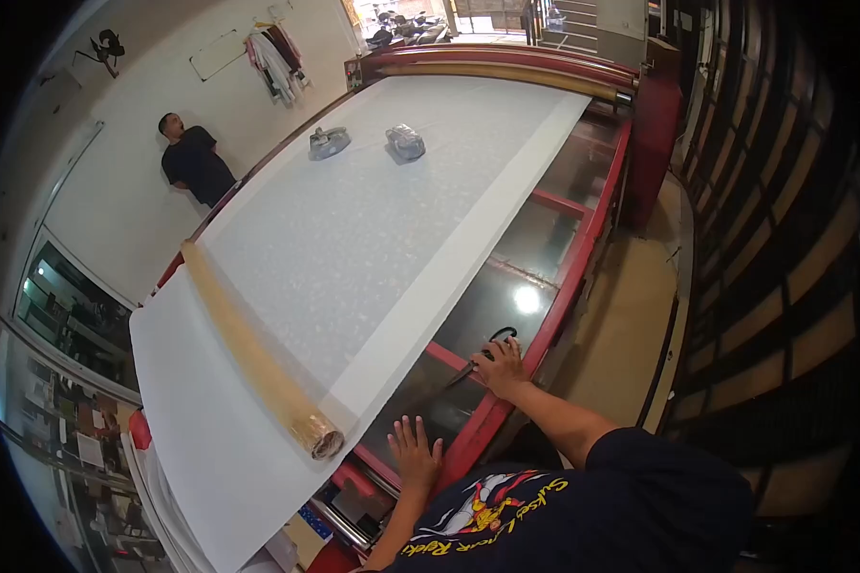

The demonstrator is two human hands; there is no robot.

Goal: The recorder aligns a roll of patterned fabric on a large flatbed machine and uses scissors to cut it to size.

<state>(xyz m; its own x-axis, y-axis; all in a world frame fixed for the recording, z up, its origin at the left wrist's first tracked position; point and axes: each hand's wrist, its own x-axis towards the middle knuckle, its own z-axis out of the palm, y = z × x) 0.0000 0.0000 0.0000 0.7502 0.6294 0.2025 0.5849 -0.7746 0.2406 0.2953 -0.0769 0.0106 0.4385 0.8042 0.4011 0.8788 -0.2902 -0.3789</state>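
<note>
Black scissors (462, 373) are partly covered by the right hand (499, 368) beside the red frame (562, 320); whether they are gripped cannot be told. The left hand (416, 456) is spread open, nothing held, near the white sheet (354, 239), where a brown roll (248, 353) is laid.

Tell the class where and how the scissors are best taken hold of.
Probably by their black handle loop, coming from the person's right: it lies beside the right hand, while the blades point leftward, toward the left hand.
</note>
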